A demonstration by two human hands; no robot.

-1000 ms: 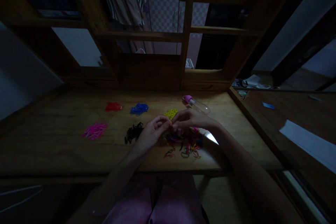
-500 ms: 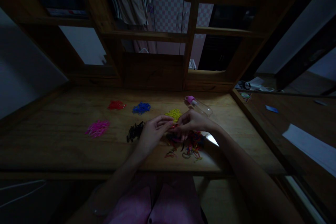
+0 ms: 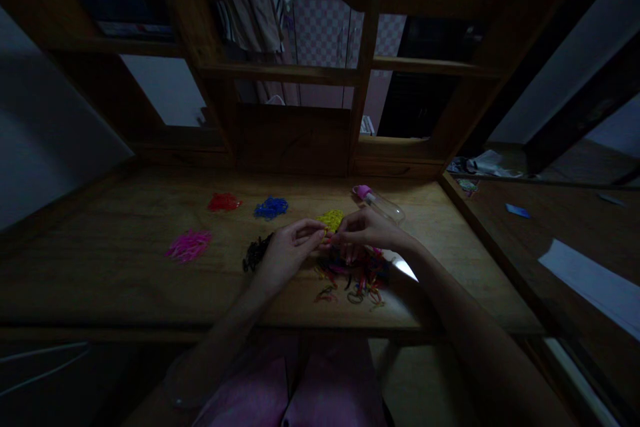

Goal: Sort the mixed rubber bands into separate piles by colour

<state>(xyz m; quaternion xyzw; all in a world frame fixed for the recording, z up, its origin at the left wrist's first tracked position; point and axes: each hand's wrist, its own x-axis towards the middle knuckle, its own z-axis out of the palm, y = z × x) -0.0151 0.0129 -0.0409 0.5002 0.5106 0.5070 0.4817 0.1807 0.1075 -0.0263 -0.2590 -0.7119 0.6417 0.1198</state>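
Note:
My left hand (image 3: 291, 250) is closed in a pinch on small rubber bands (image 3: 325, 234), yellow and reddish. My right hand (image 3: 369, 229) meets it from the right, its thumb and finger pinched at the same bands; dim light hides the exact grip. Below the fingers lies a tangled mixed-colour pile of rubber bands (image 3: 367, 273). Just behind the hands sits a yellow pile (image 3: 331, 219), partly covered. A black pile (image 3: 256, 252) is beside my left hand, partly hidden by it. Farther left are blue (image 3: 271, 207), red (image 3: 224, 201) and pink (image 3: 189, 245) piles.
A clear bottle with a pink cap (image 3: 384, 205) lies behind my right hand. The wooden desk (image 3: 125, 273) has a shelf frame (image 3: 295, 140) along its back. On the right-hand surface are white paper (image 3: 593, 283) and a blue card (image 3: 517, 211).
My fingers have shifted slightly at the pinch. Yellow now shows between the fingertips, where red showed before. The camera view has tilted a little; the piles look the same.

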